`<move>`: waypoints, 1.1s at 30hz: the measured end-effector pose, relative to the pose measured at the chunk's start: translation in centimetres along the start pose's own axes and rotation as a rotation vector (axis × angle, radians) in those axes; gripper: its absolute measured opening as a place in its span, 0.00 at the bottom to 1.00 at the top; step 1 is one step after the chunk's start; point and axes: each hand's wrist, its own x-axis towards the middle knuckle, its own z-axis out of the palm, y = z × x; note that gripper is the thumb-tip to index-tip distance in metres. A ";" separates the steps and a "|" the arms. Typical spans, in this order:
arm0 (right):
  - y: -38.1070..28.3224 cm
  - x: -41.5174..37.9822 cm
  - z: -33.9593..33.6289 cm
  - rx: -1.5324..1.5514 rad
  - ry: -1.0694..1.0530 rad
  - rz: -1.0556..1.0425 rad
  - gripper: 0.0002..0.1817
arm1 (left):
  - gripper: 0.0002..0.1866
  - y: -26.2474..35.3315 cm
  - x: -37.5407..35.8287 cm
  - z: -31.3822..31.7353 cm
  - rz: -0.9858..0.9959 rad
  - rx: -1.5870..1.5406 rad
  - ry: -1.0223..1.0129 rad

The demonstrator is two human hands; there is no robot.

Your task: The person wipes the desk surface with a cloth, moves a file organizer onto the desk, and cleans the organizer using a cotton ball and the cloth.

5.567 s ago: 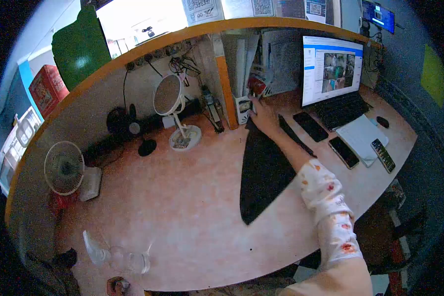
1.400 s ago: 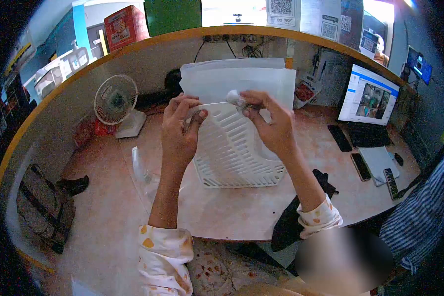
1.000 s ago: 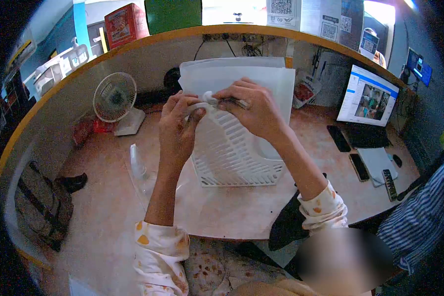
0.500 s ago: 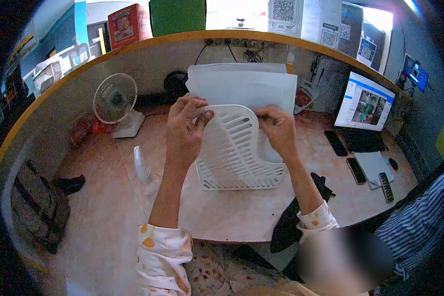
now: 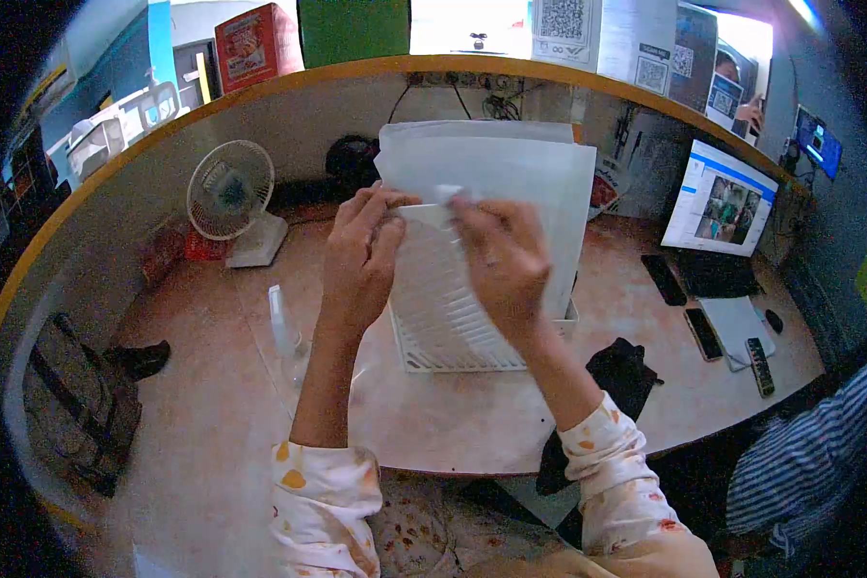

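an opening (image 5: 467, 27) glares above the dim desk (image 5: 453, 429), the right of the hands (image 5: 507, 265) blurred, the corners black

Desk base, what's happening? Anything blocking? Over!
Left hand holding white rack by top edge. Right hand, blurred, holding white wad nearby. White sheets behind rack's front. Black cloth off right, not blocking.

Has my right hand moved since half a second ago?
Yes. Judged against the laptop, your right hand has moved left, away from the laptop and closer to your left hand, at the top of the white rack.
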 end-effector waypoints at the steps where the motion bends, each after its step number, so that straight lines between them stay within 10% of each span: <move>1: -0.4 -0.3 0.8 0.006 0.006 -0.062 0.12 | 0.11 0.0 0.0 -0.2 0.008 -0.027 0.007; 26: -1.9 -0.2 1.6 -0.016 -0.010 -0.074 0.13 | 0.31 0.4 0.2 -1.2 -0.034 -0.108 -0.067; 29: -3.6 1.1 3.4 0.034 -0.062 -0.139 0.13 | 0.34 -0.3 0.4 -1.1 -0.148 -0.489 -0.069; 33: -0.2 -0.6 0.5 -0.090 -0.044 -0.096 0.15 | 0.35 0.1 0.5 -1.5 -0.097 -0.182 -0.065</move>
